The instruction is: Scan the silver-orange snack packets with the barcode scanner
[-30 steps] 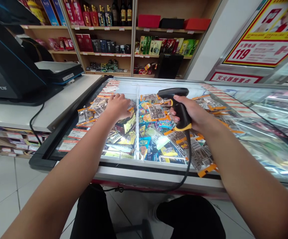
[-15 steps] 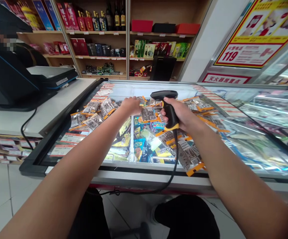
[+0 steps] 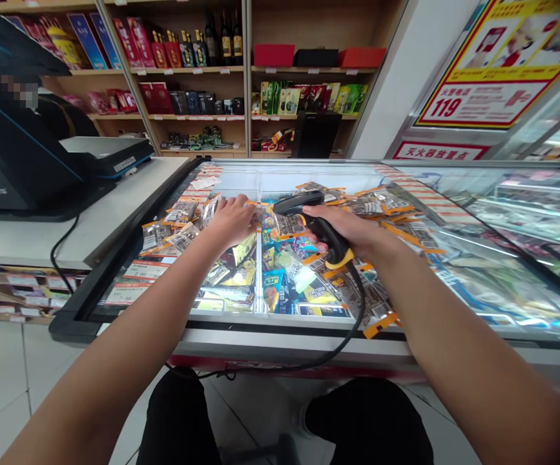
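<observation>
My right hand [image 3: 335, 226] is wrapped round the grip of a black and yellow barcode scanner [image 3: 325, 234]. The scanner's head tilts to the left, above a silver and orange snack packet [image 3: 289, 224] on the freezer's glass top. My left hand [image 3: 234, 223] lies over the inner edge of a left pile of similar packets [image 3: 181, 212], its fingers bent downward. Its fingertips are hidden, so whether they grip a packet does not show. More packets [image 3: 364, 297] lie beneath and beyond my right forearm. Colourful wrapped goods [image 3: 280, 284] show through the glass.
From the scanner, a black cable [image 3: 357, 323] loops over the freezer's front edge [image 3: 260, 339]. On the left counter [image 3: 129, 194] stand a dark checkout machine [image 3: 13, 142] and a scale [image 3: 108, 152]. Stocked shelves [image 3: 192, 71] run behind, and price labels [image 3: 137, 274] lie at front left.
My left hand has shifted left onto the edge of the left pile. The scanner has swung left, its head tipping over and its handle now slanting toward the lower right.
</observation>
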### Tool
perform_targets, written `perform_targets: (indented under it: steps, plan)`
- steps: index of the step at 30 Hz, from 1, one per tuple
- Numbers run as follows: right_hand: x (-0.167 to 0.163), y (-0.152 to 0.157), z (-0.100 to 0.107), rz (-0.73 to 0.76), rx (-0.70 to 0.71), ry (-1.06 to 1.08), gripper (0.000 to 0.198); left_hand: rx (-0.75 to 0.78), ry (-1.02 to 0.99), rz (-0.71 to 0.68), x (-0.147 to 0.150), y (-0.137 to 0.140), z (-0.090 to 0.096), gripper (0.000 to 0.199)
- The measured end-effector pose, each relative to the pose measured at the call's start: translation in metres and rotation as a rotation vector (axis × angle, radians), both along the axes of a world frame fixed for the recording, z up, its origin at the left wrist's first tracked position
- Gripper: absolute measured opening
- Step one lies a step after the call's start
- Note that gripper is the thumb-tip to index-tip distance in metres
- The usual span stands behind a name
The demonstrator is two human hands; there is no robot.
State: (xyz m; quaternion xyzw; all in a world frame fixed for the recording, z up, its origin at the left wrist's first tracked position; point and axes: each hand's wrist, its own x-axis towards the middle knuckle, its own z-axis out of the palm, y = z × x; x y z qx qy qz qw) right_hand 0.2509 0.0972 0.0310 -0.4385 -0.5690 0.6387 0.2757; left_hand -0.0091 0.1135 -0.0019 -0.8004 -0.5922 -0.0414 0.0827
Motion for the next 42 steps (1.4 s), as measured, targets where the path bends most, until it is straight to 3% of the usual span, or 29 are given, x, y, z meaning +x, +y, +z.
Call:
perform_targets:
  steps: [4,8,13,29,33,39,42]
  plan:
    - [-0.003,-0.003,-0.001,-0.018,0.012,-0.017,0.035,-0.137,-0.129,-0.086,0.002,-0.005,0.003,0.044]
    - [-0.004,0.0,-0.005,-0.028,0.011,-0.01,0.035,-0.197,-0.247,-0.12,0.0,-0.011,0.005,0.058]
    - [-0.004,0.003,-0.011,-0.004,-0.002,0.007,0.037,-0.132,-0.183,-0.054,0.0,-0.011,0.006,0.068]
    - [-0.01,-0.002,-0.003,-0.03,-0.057,0.021,0.034,-0.172,-0.116,-0.049,0.005,-0.011,0.004,0.083]
    - [-0.009,0.0,-0.005,-0.055,-0.071,0.025,0.035,-0.147,-0.055,-0.084,0.004,-0.012,0.005,0.069]
    - [-0.007,0.003,-0.003,-0.191,-0.01,0.104,0.028,-0.042,0.113,0.121,-0.011,-0.014,0.013,0.052]
    - [-0.004,0.003,0.002,-0.233,0.007,0.115,0.028,0.003,0.113,0.132,-0.015,-0.015,0.016,0.051]
